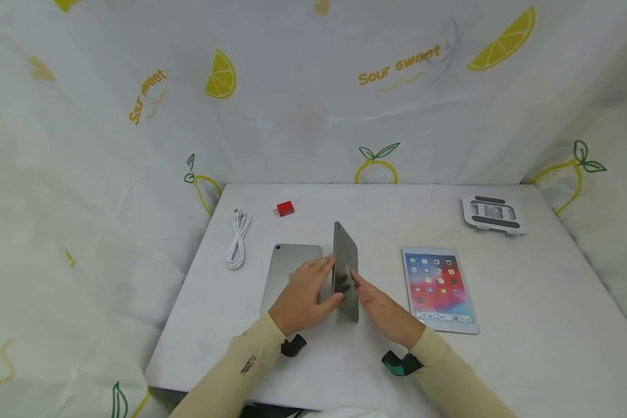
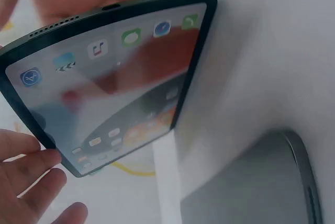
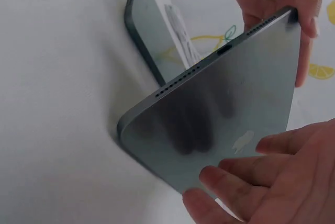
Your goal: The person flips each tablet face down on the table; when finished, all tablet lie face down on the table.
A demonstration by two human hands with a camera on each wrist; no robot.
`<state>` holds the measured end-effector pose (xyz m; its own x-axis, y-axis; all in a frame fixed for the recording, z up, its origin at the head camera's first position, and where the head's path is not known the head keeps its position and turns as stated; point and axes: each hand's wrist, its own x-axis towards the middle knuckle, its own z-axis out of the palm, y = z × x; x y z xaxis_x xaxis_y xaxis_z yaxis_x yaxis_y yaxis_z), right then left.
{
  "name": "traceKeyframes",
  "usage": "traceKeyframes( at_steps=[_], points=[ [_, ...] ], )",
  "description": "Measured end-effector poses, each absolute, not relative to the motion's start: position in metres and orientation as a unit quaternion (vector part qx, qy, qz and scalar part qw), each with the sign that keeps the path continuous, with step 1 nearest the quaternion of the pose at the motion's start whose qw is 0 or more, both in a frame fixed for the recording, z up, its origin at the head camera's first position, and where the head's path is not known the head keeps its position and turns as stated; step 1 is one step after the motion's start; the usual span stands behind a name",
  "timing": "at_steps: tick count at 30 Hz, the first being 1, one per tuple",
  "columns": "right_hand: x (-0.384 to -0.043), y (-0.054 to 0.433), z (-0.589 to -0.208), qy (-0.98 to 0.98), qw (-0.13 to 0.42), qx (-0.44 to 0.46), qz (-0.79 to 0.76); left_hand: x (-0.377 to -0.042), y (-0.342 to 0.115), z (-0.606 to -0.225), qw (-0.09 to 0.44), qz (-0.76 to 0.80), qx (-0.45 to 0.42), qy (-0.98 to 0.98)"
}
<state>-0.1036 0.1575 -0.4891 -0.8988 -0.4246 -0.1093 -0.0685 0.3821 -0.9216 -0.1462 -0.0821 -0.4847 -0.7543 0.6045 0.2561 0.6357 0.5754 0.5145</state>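
A grey tablet (image 1: 346, 273) stands tilted on its long edge, near the table's middle. Its lit screen with app icons (image 2: 104, 93) faces left, its back with an apple logo (image 3: 243, 141) right. My left hand (image 1: 305, 296) holds its upper edge, the thumb at the near corner and fingertips (image 2: 49, 157) along the edge. With fingers extended, my right hand (image 1: 389, 313) touches the back, where dark finger reflections show. Under my left hand lies a second grey tablet (image 1: 287, 270), back up, partly covered by the hand.
To the right, a white tablet (image 1: 441, 287) lies with its screen lit. A folded white stand (image 1: 493, 215) is at the back right. A coiled white cable (image 1: 237, 239) and a red charger plug (image 1: 284, 208) lie at the back left. Patterned white sheeting (image 1: 303, 104) surrounds the table.
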Motion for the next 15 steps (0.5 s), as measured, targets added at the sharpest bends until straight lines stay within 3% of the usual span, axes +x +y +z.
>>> traceKeyframes(
  at_steps=[5, 15],
  points=[
    [-0.105, 0.161, -0.502, 0.848, 0.185, -0.110, -0.485, -0.147, -0.096, -0.487, 0.034, -0.299, -0.314, -0.900],
    [-0.098, 0.166, -0.512, 0.895, 0.147, -0.083, -0.412, -0.148, -0.086, -0.512, -0.022, -0.213, -0.300, -0.930]
  ],
)
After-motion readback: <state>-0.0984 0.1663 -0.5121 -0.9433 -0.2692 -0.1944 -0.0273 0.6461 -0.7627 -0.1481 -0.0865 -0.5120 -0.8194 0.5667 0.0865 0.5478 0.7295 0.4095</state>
